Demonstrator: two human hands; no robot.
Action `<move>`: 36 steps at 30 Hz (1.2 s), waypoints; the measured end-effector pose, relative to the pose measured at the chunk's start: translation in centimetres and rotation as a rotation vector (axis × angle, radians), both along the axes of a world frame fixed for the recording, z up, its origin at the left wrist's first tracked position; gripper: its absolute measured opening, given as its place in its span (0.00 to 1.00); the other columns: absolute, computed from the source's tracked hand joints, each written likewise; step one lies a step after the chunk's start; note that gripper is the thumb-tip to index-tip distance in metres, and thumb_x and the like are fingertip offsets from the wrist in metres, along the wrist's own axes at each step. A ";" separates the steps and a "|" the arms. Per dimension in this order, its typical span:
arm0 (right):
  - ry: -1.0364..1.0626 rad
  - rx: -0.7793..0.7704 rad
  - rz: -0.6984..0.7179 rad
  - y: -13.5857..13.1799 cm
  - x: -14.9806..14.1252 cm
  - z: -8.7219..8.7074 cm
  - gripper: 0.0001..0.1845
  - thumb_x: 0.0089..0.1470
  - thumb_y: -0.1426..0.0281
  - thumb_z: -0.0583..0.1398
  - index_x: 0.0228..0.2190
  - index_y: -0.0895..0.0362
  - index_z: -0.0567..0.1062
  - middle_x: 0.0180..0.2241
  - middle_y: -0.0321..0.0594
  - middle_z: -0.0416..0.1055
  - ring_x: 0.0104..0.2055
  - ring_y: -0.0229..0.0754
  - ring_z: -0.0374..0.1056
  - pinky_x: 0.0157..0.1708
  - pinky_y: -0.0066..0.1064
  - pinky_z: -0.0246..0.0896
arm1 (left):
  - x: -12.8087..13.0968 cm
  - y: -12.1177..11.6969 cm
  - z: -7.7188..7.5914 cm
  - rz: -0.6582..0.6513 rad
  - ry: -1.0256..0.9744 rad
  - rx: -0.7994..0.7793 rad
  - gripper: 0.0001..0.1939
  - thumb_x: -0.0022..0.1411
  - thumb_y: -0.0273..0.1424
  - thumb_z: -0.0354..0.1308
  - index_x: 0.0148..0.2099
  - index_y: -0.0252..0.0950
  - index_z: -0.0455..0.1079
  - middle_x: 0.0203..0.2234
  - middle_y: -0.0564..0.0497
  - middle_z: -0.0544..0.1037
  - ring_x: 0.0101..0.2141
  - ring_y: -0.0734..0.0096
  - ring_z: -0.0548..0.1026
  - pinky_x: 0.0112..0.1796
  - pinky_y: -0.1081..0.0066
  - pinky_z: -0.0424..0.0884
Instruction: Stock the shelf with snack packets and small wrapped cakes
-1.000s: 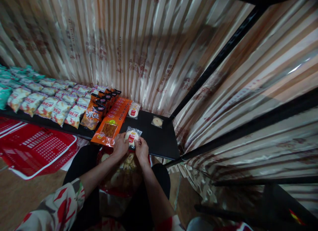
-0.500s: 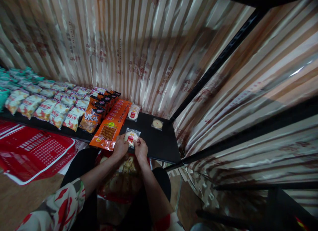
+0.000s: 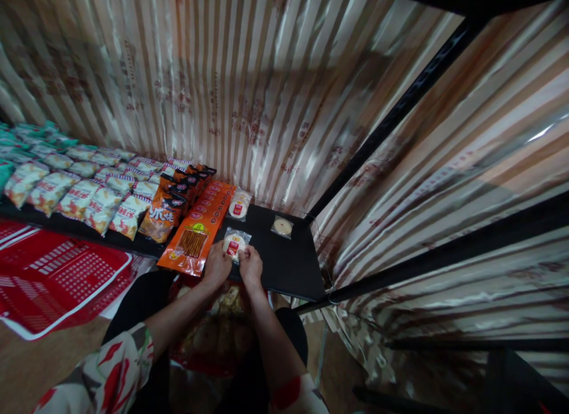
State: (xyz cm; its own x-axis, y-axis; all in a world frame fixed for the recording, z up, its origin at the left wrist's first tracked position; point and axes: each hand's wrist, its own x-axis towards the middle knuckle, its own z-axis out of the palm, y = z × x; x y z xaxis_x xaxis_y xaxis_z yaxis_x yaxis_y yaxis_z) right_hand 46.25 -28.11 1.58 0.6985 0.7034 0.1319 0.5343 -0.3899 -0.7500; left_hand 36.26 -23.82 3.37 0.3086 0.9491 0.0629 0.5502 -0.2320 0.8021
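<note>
Between my two hands is a round pale cracker in a clear wrapper with a red label (image 3: 233,247), at the front edge of the black shelf (image 3: 293,266). My left hand (image 3: 217,263) is closed on its left side. On the right side, my right hand (image 3: 251,263) pinches the wrapper's edge. Behind it lies a like wrapped cracker (image 3: 239,207) with its label up. Another wrapped one (image 3: 281,226), showing no red label, lies toward the shelf's right end. Just left of my left hand is a flat orange packet of brown sticks (image 3: 195,236).
Orange and black snack bags (image 3: 162,215), rows of white snack bags (image 3: 93,203) and green bags (image 3: 42,135) fill the shelf's left. A red basket (image 3: 84,271) stands below left. Between my knees is a bag of wrapped goods (image 3: 217,331). Black poles (image 3: 382,123) border the right.
The view has shifted slightly. Both hands stay on the wrapped cracker in nearly the same place on the shelf.
</note>
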 end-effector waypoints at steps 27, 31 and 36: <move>-0.008 -0.012 -0.003 5.1 2.6 -0.5 0.10 0.52 0.69 0.56 0.36 0.57 0.75 0.31 0.40 0.73 0.32 0.40 0.68 0.33 0.27 0.59 | 3.2 2.4 0.2 0.012 0.095 0.036 0.19 0.54 0.20 0.50 0.49 0.29 0.69 0.55 0.39 0.60 0.56 0.59 0.63 0.56 0.65 0.60; -0.008 -0.013 0.000 5.7 2.9 -0.5 0.10 0.52 0.70 0.56 0.36 0.58 0.75 0.32 0.41 0.73 0.32 0.39 0.69 0.34 0.26 0.59 | 3.8 3.0 -0.2 0.005 0.094 0.063 0.20 0.54 0.20 0.50 0.50 0.30 0.69 0.56 0.39 0.60 0.56 0.58 0.62 0.56 0.63 0.60; -0.071 -0.011 0.004 6.6 3.5 -0.6 0.10 0.52 0.69 0.56 0.36 0.56 0.75 0.32 0.39 0.73 0.32 0.39 0.68 0.33 0.26 0.59 | 4.6 3.9 -0.9 0.026 0.069 0.050 0.21 0.53 0.20 0.51 0.51 0.30 0.68 0.55 0.41 0.61 0.57 0.57 0.61 0.56 0.63 0.59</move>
State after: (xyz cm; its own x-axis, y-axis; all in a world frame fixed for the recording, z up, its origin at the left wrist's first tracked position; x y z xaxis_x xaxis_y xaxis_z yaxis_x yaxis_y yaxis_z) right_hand 49.75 -21.54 1.01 0.6847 0.7079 0.1732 0.5876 -0.3957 -0.7058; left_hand 40.85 -19.94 2.52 0.2896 0.9529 0.0903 0.6099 -0.2564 0.7499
